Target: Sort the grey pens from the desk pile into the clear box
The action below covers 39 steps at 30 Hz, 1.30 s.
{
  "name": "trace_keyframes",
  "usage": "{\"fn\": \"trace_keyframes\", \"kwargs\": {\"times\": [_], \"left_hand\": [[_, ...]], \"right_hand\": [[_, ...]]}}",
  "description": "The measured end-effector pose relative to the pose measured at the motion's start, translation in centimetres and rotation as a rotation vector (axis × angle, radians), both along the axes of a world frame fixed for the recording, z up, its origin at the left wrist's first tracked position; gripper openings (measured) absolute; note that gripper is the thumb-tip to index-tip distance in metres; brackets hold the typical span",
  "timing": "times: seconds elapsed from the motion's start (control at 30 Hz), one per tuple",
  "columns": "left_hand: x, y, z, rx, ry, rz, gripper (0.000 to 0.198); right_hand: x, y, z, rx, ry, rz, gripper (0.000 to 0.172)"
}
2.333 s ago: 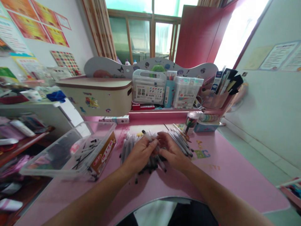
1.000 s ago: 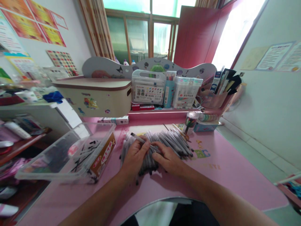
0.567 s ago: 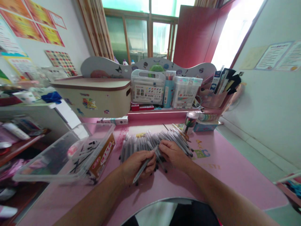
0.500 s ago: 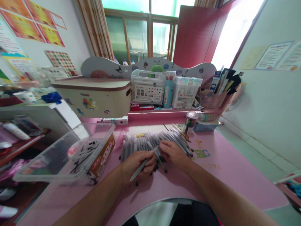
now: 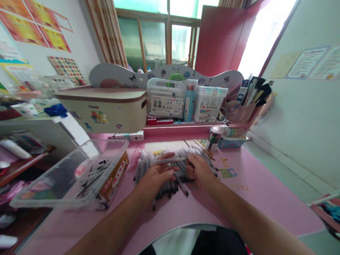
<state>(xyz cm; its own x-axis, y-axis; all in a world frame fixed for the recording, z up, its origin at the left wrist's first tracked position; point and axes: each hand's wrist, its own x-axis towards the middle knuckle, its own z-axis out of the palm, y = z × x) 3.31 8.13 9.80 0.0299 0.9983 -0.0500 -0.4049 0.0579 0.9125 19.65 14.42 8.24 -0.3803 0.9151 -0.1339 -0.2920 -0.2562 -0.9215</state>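
Note:
My right hand [image 5: 199, 170] is closed around one end of a slim translucent pen [image 5: 171, 160], held nearly level above the desk. The pen's other end reaches left, across the fingers of my left hand [image 5: 154, 177]. That hand is open, its thumb apart from the stretched fingers, over a heap of similar pens [image 5: 142, 165] with dark ends. One loose pen [image 5: 182, 185] points toward me between the hands. Part of the heap is hidden under both hands.
A clear plastic bin [image 5: 34, 202] with a brown box [image 5: 114, 180] in it stands left on the pink desk [image 5: 255, 205]. A clear jar [image 5: 214, 137] stands behind right. Marker cases [image 5: 166, 97] line the shelf, beside a cream drawer unit [image 5: 106, 115].
My left hand has let go of a pen and opened, rising toward the heap. My right hand has moved slightly right and now holds a pen level.

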Motion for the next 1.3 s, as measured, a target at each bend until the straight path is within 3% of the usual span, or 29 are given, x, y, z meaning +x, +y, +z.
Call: {"fn": "trace_keyframes", "kwargs": {"times": [0.13, 0.4, 0.63, 0.8, 0.97, 1.13, 1.23, 1.3], "left_hand": [[0.0, 0.3, -0.4, 0.067, 0.046, 0.108, 0.025], [-0.4, 0.9, -0.9, -0.039, -0.116, 0.219, 0.028], [-0.4, 1.0, -1.2, -0.024, -0.087, 0.196, 0.028], [-0.5, 0.9, -1.1, -0.018, -0.072, 0.208, 0.029], [-0.5, 0.8, -0.9, -0.026, -0.065, 0.215, 0.031], [-0.5, 0.9, -0.9, -0.019, -0.091, 0.231, 0.029], [-0.4, 0.8, -0.9, -0.019, -0.071, 0.221, 0.03], [-0.4, 0.8, -0.9, -0.017, -0.059, 0.219, 0.03]], "right_hand": [[-0.2, -0.3, -0.1, 0.03, -0.053, 0.04, 0.043], [-0.4, -1.1, 0.0, 0.188, -0.046, 0.097, 0.038], [0.0, -0.9, -0.3, 0.306, -0.293, 0.112, 0.047], [0.0, -1.0, -0.2, 0.282, -0.163, 0.107, 0.031], [0.1, -0.7, -0.4, 0.296, -0.268, 0.103, 0.043], [0.1, -0.7, -0.5, 0.287, -0.18, 0.079, 0.021], [0.0, -0.8, -0.4, 0.244, -0.17, 0.104, 0.026], [0.0, -0.8, -0.5, 0.266, -0.226, 0.124, 0.04]]}}
